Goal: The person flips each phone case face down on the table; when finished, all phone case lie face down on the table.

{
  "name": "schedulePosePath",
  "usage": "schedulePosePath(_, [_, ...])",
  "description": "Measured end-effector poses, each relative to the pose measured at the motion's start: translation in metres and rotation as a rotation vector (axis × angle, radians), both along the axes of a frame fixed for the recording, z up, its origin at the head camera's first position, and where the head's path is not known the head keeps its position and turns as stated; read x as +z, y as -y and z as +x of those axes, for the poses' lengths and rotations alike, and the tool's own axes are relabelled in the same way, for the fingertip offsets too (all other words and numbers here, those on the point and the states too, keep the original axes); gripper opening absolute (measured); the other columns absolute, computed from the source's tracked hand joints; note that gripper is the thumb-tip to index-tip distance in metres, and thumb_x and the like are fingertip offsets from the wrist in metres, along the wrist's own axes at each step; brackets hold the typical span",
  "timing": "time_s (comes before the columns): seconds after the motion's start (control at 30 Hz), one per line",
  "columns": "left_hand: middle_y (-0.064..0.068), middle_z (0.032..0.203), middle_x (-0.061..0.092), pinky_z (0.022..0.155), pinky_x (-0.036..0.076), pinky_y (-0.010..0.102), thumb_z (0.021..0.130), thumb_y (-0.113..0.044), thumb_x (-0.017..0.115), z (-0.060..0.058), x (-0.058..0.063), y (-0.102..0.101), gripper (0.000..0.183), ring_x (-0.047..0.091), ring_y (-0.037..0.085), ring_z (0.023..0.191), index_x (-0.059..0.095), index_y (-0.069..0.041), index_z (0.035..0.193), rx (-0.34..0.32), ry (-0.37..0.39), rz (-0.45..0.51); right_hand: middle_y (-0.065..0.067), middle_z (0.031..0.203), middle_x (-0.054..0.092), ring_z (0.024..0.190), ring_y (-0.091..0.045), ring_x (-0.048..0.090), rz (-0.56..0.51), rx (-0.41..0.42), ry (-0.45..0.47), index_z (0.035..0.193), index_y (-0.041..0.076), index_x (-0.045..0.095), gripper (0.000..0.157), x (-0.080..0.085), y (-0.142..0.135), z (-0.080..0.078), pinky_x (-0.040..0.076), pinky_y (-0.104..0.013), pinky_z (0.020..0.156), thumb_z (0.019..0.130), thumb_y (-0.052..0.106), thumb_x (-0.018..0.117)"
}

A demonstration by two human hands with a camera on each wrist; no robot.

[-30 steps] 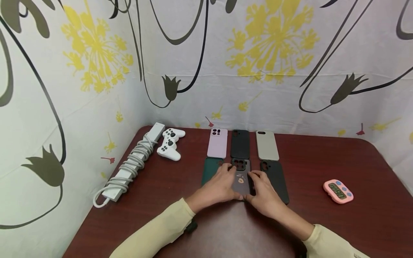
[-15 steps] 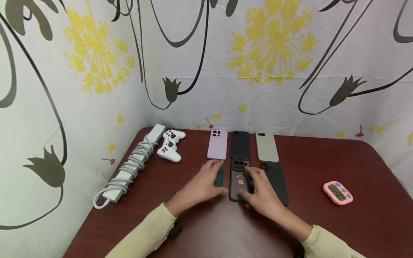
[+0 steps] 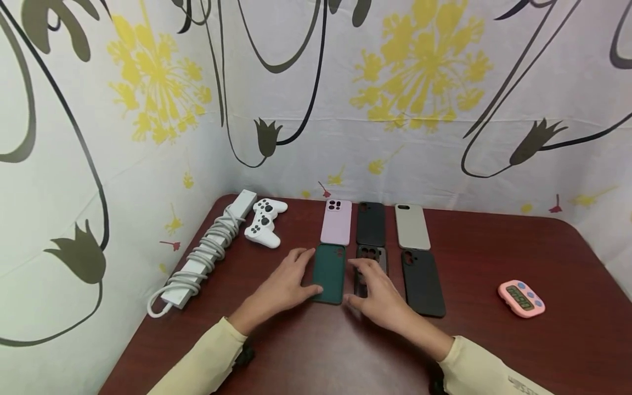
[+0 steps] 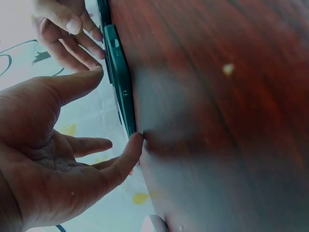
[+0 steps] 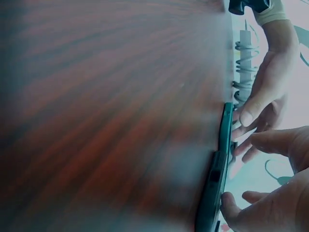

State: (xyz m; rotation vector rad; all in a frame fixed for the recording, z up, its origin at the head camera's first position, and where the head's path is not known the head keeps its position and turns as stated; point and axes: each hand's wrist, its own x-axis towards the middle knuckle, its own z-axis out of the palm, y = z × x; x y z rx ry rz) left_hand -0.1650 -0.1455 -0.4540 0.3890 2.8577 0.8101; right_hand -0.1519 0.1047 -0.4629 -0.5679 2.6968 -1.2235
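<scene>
A green phone case [image 3: 328, 274] lies flat in the front row, at its left end. My left hand [image 3: 281, 282] is at that case's left edge, thumb over its near corner and fingers spread; in the left wrist view a fingertip [image 4: 137, 140] reaches the table by its end. My right hand [image 3: 380, 293] hovers over the dark camera-cutout phone case [image 3: 371, 253] in the middle, partly hiding it, with thumb and fingers apart. To its right lies a black phone case [image 3: 423, 282]. Behind them are a lilac case [image 3: 337, 222], another black case [image 3: 371, 224] and a beige case [image 3: 412, 226].
A white power strip [image 3: 209, 247] wrapped in its cord and a white game controller [image 3: 265, 222] lie at the left of the table [image 3: 494, 247]. A pink digital timer [image 3: 521, 299] sits at the right. Patterned cloth [image 3: 306, 109] hangs behind the table.
Both hands were at the middle dark case. My left hand has let go and moved left to the green case, uncovering it; my right hand has shifted left over the middle case.
</scene>
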Motion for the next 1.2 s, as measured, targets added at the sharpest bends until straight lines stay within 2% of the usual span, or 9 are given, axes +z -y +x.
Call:
schedulePosePath(0.17, [0.019, 0.161, 0.043, 0.114, 0.051, 0.052, 0.093, -0.034, 0.083, -0.001, 0.000, 0.002, 0.087, 0.053, 0.033, 0.143, 0.038, -0.011, 0.164, -0.023, 0.015, 0.024, -0.020, 0.163, 0.043, 0.132, -0.041, 0.064, -0.023, 0.012, 0.048, 0.159, 0.005, 0.044, 0.077, 0.002, 0.015, -0.001, 0.059, -0.054, 0.102, 0.093, 0.017, 0.082])
schedulePosePath(0.33, [0.018, 0.161, 0.046, 0.117, 0.048, 0.053, 0.094, -0.035, 0.082, -0.002, 0.000, 0.003, 0.085, 0.051, 0.033, 0.146, 0.039, -0.010, 0.163, -0.045, 0.022, 0.019, -0.023, 0.166, 0.039, 0.139, -0.044, 0.059, -0.078, -0.009, 0.177, 0.163, 0.007, 0.038, 0.085, 0.006, 0.027, -0.002, 0.056, -0.055, 0.107, 0.093, 0.022, 0.083])
schedulePosePath(0.43, [0.018, 0.157, 0.051, 0.111, 0.052, 0.049, 0.094, -0.033, 0.083, -0.001, -0.001, 0.001, 0.088, 0.057, 0.031, 0.137, 0.036, -0.009, 0.164, -0.071, 0.026, 0.041, -0.025, 0.164, 0.042, 0.140, -0.046, 0.057, -0.120, -0.040, 0.242, 0.164, 0.007, 0.036, 0.089, 0.007, 0.031, -0.002, 0.056, -0.055, 0.107, 0.091, 0.024, 0.085])
schedulePosePath(0.6, [0.020, 0.152, 0.054, 0.102, 0.055, 0.044, 0.092, -0.033, 0.084, 0.000, -0.004, -0.003, 0.093, 0.059, 0.028, 0.124, 0.033, -0.005, 0.165, -0.109, 0.024, 0.078, -0.026, 0.163, 0.043, 0.139, -0.046, 0.058, -0.140, -0.070, 0.269, 0.164, 0.007, 0.035, 0.093, 0.008, 0.036, -0.002, 0.056, -0.055, 0.107, 0.090, 0.029, 0.086])
schedulePosePath(0.77, [0.020, 0.146, 0.057, 0.094, 0.059, 0.040, 0.090, -0.028, 0.087, -0.002, -0.005, -0.004, 0.098, 0.062, 0.025, 0.117, 0.030, -0.004, 0.166, -0.085, 0.067, 0.173, -0.027, 0.163, 0.041, 0.141, -0.047, 0.055, -0.163, -0.089, 0.303, 0.164, 0.006, 0.034, 0.094, 0.008, 0.037, -0.001, 0.055, -0.056, 0.108, 0.089, 0.028, 0.087])
schedulePosePath(0.87, [0.019, 0.149, 0.055, 0.091, 0.062, 0.036, 0.088, -0.025, 0.089, -0.005, -0.006, -0.001, 0.102, 0.063, 0.025, 0.120, 0.027, -0.004, 0.166, -0.070, 0.118, 0.260, -0.028, 0.163, 0.041, 0.142, -0.048, 0.054, -0.193, -0.107, 0.341, 0.164, 0.007, 0.035, 0.093, 0.010, 0.037, -0.002, 0.055, -0.056, 0.108, 0.089, 0.025, 0.086])
schedulePosePath(1.07, [0.018, 0.155, 0.053, 0.103, 0.058, 0.045, 0.090, -0.015, 0.084, -0.010, -0.005, 0.005, 0.093, 0.061, 0.031, 0.130, 0.030, -0.008, 0.166, -0.002, 0.219, 0.423, -0.028, 0.163, 0.041, 0.142, -0.049, 0.053, -0.300, -0.149, 0.401, 0.163, 0.008, 0.037, 0.083, 0.011, 0.037, -0.005, 0.053, -0.056, 0.111, 0.092, 0.017, 0.081])
schedulePosePath(1.2, [0.016, 0.154, 0.056, 0.107, 0.054, 0.049, 0.092, -0.015, 0.083, -0.011, -0.004, 0.006, 0.089, 0.061, 0.031, 0.130, 0.033, -0.012, 0.165, 0.052, 0.262, 0.483, -0.024, 0.163, 0.042, 0.146, -0.045, 0.050, -0.359, -0.175, 0.416, 0.162, 0.008, 0.038, 0.075, 0.011, 0.035, -0.005, 0.051, -0.057, 0.113, 0.097, 0.016, 0.075])
